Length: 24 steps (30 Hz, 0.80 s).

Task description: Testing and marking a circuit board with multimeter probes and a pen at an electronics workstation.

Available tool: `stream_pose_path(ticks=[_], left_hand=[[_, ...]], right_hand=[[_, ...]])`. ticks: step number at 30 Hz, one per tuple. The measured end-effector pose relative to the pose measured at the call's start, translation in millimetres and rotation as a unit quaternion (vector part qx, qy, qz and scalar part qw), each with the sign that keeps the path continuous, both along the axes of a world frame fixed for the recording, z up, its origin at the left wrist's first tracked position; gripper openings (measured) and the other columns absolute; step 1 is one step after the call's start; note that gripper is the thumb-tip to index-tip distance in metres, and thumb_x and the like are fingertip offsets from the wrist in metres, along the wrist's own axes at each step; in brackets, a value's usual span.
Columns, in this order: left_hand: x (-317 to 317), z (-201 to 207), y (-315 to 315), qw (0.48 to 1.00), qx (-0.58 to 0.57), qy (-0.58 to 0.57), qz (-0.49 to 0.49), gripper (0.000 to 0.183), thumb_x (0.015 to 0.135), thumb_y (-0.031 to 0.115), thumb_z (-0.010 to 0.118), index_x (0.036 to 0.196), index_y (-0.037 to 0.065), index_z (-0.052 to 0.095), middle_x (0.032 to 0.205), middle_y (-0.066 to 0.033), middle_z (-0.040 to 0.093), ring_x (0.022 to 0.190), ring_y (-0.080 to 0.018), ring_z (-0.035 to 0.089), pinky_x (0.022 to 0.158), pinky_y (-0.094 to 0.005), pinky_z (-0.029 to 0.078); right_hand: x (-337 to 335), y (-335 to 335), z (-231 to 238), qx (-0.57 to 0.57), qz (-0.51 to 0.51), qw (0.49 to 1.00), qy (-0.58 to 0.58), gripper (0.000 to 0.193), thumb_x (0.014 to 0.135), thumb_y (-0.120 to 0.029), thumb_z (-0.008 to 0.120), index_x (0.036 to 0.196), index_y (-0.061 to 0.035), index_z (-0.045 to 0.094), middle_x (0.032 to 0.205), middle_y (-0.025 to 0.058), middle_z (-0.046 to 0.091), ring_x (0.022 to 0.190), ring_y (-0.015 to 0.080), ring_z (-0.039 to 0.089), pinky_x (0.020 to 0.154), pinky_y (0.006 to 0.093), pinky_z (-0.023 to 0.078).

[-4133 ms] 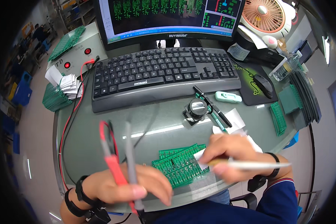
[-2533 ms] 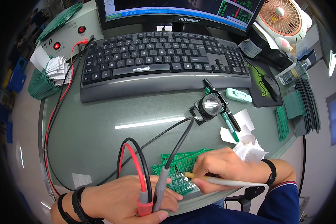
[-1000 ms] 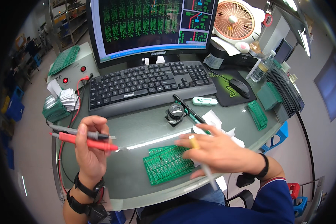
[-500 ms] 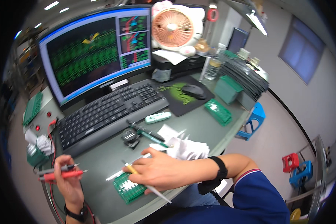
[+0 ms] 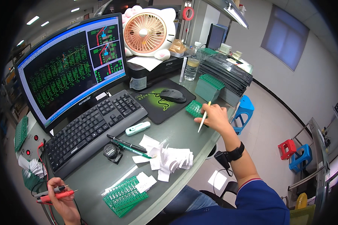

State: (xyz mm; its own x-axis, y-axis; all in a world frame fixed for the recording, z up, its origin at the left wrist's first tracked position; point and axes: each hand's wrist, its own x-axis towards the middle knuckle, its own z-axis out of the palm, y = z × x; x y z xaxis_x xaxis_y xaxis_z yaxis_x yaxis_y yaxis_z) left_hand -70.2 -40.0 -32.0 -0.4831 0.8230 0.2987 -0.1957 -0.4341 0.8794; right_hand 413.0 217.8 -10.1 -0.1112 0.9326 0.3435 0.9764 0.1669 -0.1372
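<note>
Across the grey-green, glossy-topped desk (image 5: 176,131), I am viewing a wide, black-framed monitor (image 5: 60,75) that is displaying green circuit traces. In front of it, a long black plastic keyboard (image 5: 95,129) is lying slantwise. Near the desk's front edge, a stack of flat, green, rectangular circuit boards (image 5: 124,198) is resting. Farther right, a green, ridged circuit panel (image 5: 193,108) is lying beside the black cloth mouse pad (image 5: 157,117), and my right hand (image 5: 217,118) is hovering at its right end. Thumb and forefinger are standing apart there; from this distance I am not managing to tell whether they are touching the panel. The same hand is holding a slender, cream-white pointed stick (image 5: 203,119) across its fingers. At lower left, my left hand (image 5: 65,205) is pinching a red plastic test probe (image 5: 65,194) and a grey plastic test probe (image 5: 59,189) between thumb and fingers, their metal tips pointing rightward, well apart from the stack. Small white paper slips (image 5: 144,182) are lying on the stack's upper right corner.
</note>
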Motion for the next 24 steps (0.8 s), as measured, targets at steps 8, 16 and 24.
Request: stream_pose_path(ticks=[8, 16, 24], left_hand=[[11.0, 4.2, 0.2, 0.995, -0.032, -0.021, 0.091, 0.034, 0.102, 0.037, 0.040, 0.111, 0.007, 0.052, 0.093, -0.0024, 0.052, 0.065, -0.0028, 0.045, 0.051, -0.0169, 0.034], [25.1, 21.6, 2.8, 0.988, -0.143, 0.060, 0.002, 0.034, 0.101, 0.038, 0.042, 0.103, 0.006, 0.054, 0.086, -0.0041, 0.055, 0.058, -0.0055, 0.050, 0.049, -0.0183, 0.040], [23.2, 42.9, -20.8, 0.865, -0.370, 0.160, -0.298, 0.047, 0.100, 0.032, 0.034, 0.090, -0.003, 0.065, 0.094, -0.0105, 0.065, 0.069, -0.0147, 0.059, 0.060, -0.0262, 0.050]], right_hand=[[-4.7, 47.6, 2.8, -0.091, 0.121, 0.988, -0.017, 0.066, 0.066, -0.050, 0.081, 0.119, -0.0149, 0.060, 0.121, 0.0109, 0.061, 0.112, 0.0336, 0.058, 0.089, 0.0452, 0.048], [3.0, 69.6, 10.1, -0.097, 0.180, 0.978, -0.047, 0.058, 0.068, -0.042, 0.082, 0.115, -0.0147, 0.062, 0.111, 0.0131, 0.064, 0.106, 0.0341, 0.061, 0.087, 0.0426, 0.049], [-143.6, -49.1, 64.1, -0.074, 0.544, 0.827, 0.121, 0.049, 0.075, -0.033, 0.079, 0.111, -0.0048, 0.061, 0.121, 0.0158, 0.062, 0.110, 0.0331, 0.060, 0.091, 0.0383, 0.048]])
